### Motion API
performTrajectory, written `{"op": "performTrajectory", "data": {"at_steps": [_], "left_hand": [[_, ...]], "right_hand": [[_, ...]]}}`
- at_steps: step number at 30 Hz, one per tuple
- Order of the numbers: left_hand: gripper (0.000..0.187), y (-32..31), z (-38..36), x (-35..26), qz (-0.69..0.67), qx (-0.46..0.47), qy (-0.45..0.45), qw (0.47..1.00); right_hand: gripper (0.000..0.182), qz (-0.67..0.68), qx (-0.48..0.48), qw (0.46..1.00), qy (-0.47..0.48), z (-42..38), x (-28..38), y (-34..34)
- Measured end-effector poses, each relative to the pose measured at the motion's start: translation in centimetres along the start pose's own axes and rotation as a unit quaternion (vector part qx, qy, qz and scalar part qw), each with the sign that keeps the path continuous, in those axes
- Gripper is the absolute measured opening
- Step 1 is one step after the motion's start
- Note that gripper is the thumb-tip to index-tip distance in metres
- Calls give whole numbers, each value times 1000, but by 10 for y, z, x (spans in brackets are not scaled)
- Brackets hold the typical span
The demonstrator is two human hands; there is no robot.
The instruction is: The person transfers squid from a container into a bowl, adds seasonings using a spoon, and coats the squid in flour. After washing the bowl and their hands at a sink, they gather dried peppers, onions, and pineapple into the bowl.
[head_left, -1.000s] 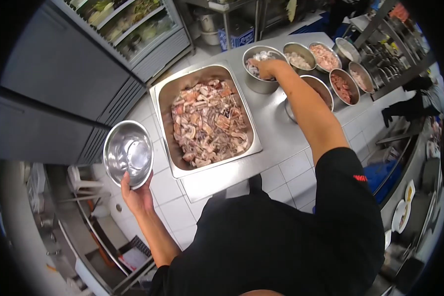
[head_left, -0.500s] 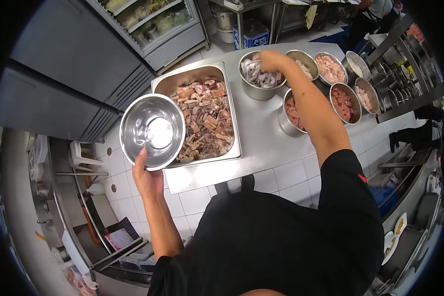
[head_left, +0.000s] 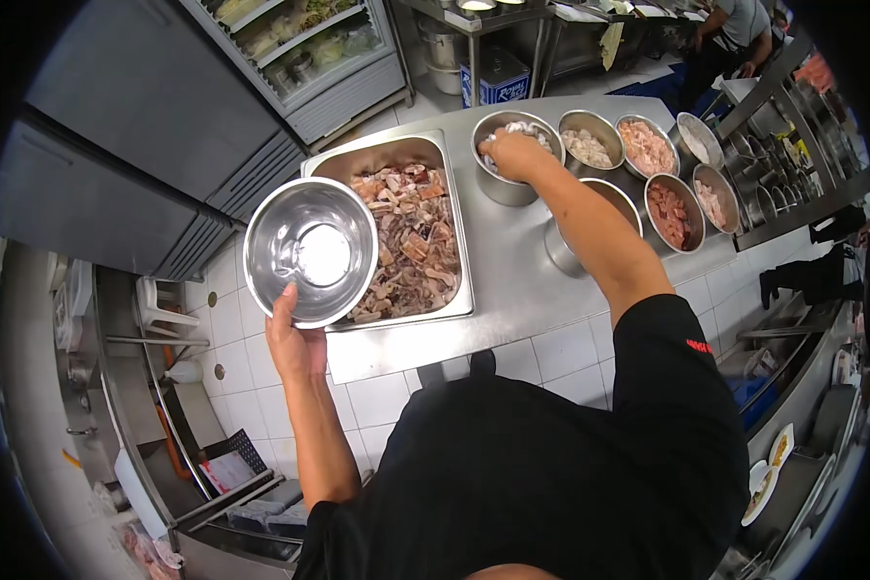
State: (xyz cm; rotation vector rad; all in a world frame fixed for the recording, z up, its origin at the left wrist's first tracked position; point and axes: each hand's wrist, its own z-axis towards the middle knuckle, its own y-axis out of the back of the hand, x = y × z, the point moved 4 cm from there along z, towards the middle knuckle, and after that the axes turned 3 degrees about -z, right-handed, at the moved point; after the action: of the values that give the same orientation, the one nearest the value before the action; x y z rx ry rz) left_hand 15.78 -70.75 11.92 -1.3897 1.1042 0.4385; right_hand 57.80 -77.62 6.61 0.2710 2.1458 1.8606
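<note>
My left hand [head_left: 295,338] grips the near rim of a shiny steel mixing bowl [head_left: 273,217], thumb inside and fingers underneath. Nothing but reflections shows inside the bowl, which is held over the left side of a deep steel tray [head_left: 465,261]. Chopped brownish and pinkish seafood-like pieces [head_left: 411,237] fill the tray. My right hand [head_left: 518,157] reaches into a round steel pot [head_left: 506,189], back of the hand up. Pale grey, squid-like strips [head_left: 536,133] show beside it. Its fingers curl down inside the pot, and what they hold is hidden.
Several more steel pots stand to the right, among them ones with pale pieces [head_left: 586,147], pink meat [head_left: 646,145] and red meat [head_left: 667,215]. All rest on a steel table [head_left: 512,280]. Beyond are a glass-front fridge [head_left: 329,87] and a person [head_left: 739,34].
My right hand has shifted toward the pot's near left side, and the strips it held up before are lower or hidden. The bowl moved slightly right; the view shifted a little.
</note>
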Motion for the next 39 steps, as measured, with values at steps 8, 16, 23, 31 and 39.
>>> {"op": "performTrajectory", "data": {"at_steps": [8, 16, 23, 31, 39], "left_hand": [[47, 9, 7, -5, 4, 2, 7, 1000], [44, -18, 14, 3, 26, 50, 30, 998], [50, -21, 19, 5, 70, 71, 49, 994], [59, -69, 53, 16, 119, 145, 76, 979], [69, -128, 94, 65, 194, 202, 93, 955]], "right_hand": [[52, 21, 149, 988, -33, 11, -43, 29], [49, 31, 22, 993, -116, 11, -2, -10], [36, 88, -20, 996, -24, 25, -30, -9], [31, 286, -122, 947, -80, -1, -67, 72], [32, 289, -176, 939, -58, -17, -78, 168]]}}
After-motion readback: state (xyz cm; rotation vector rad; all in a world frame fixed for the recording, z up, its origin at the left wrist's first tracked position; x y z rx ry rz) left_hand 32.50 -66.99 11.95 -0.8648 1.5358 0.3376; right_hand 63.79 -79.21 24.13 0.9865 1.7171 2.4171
